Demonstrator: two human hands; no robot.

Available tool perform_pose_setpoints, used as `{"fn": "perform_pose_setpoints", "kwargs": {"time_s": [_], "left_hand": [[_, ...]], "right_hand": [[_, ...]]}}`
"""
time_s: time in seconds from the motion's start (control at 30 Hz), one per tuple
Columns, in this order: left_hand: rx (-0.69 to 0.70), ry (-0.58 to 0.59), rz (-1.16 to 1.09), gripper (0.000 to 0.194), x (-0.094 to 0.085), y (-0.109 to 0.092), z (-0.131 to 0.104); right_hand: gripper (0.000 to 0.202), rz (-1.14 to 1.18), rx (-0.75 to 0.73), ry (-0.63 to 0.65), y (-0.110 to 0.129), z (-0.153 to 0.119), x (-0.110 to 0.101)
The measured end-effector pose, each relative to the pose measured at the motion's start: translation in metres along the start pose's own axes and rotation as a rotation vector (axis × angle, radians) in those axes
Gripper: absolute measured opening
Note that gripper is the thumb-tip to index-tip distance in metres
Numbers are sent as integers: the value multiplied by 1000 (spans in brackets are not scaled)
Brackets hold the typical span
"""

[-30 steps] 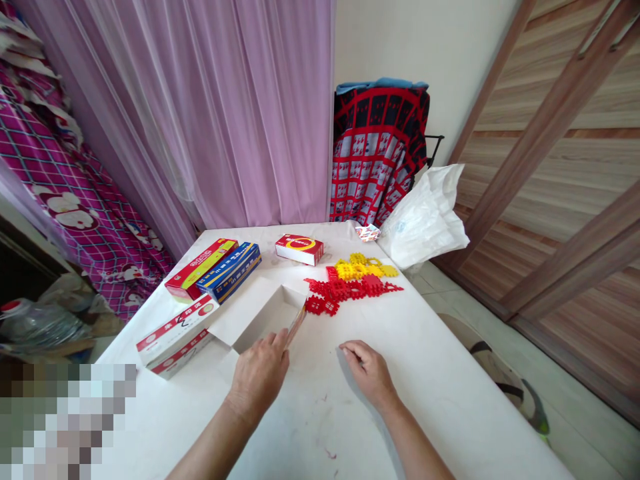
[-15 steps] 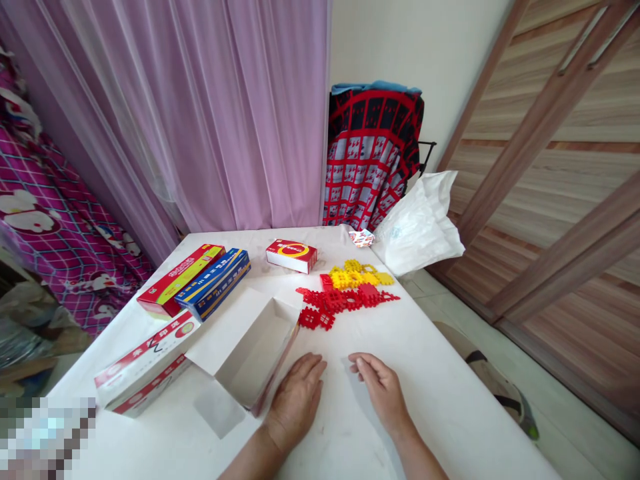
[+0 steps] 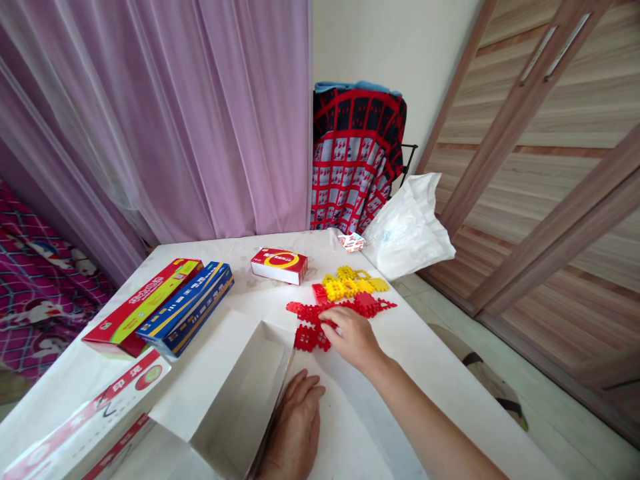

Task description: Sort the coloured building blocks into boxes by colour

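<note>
Beside the uncovered white box [image 3: 235, 400], my left hand [image 3: 295, 427] lies with its fingers stretched out, against or close to the box's right wall. My right hand [image 3: 353, 337] is over the red plastic interlocking pieces [image 3: 307, 337], its thumb and fingers curled together at them. Whether a piece is between those fingertips is hidden. Just behind lie yellow pieces [image 3: 347, 287] of the same kind, gear-like in outline. The box's lid flap is folded out to the left, and its visible inside is bare.
A red-and-white box [image 3: 120, 413], a blue box [image 3: 187, 307] and a red-and-green box [image 3: 145, 303] lie at the left. A small red box [image 3: 279, 265] is farther back. A white plastic bag [image 3: 407, 227] sits at the table's right edge, near a small patterned packet [image 3: 351, 242].
My right hand has moved forward and left onto the red pieces, its fingers curling in. My left hand stays by the open box. The view has shifted, moving the boxes lower left.
</note>
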State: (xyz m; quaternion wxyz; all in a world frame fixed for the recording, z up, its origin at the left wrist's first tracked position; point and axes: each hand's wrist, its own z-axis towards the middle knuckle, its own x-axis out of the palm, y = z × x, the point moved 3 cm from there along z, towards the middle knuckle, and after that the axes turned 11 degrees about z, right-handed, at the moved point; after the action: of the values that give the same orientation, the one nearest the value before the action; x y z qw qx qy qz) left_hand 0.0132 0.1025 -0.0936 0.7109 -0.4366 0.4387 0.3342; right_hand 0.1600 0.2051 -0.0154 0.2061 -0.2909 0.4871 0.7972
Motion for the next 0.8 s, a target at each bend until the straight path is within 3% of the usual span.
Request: {"fn": "perform_pose_setpoints", "kwargs": {"time_s": [0.1, 0.17, 0.23, 0.47, 0.7, 0.8], "left_hand": [[18, -24, -4, 47, 12, 5, -1], [46, -72, -12, 44, 22, 9, -2], [78, -105, -30, 44, 29, 13, -3], [83, -66, -145, 46, 28, 17, -3], [32, -4, -181, 45, 21, 13, -3], [-1, 13, -152, 44, 14, 9, -1]], "right_hand": [[22, -309, -51, 212, 15, 61, 20], [25, -462, -16, 365, 17, 87, 39], [27, -542, 38, 442, 15, 102, 57], [23, -616, 155, 521, -3, 121, 88], [18, -555, 108, 549, 5, 122, 89], [25, -520, 109, 524, 8, 124, 81]]}}
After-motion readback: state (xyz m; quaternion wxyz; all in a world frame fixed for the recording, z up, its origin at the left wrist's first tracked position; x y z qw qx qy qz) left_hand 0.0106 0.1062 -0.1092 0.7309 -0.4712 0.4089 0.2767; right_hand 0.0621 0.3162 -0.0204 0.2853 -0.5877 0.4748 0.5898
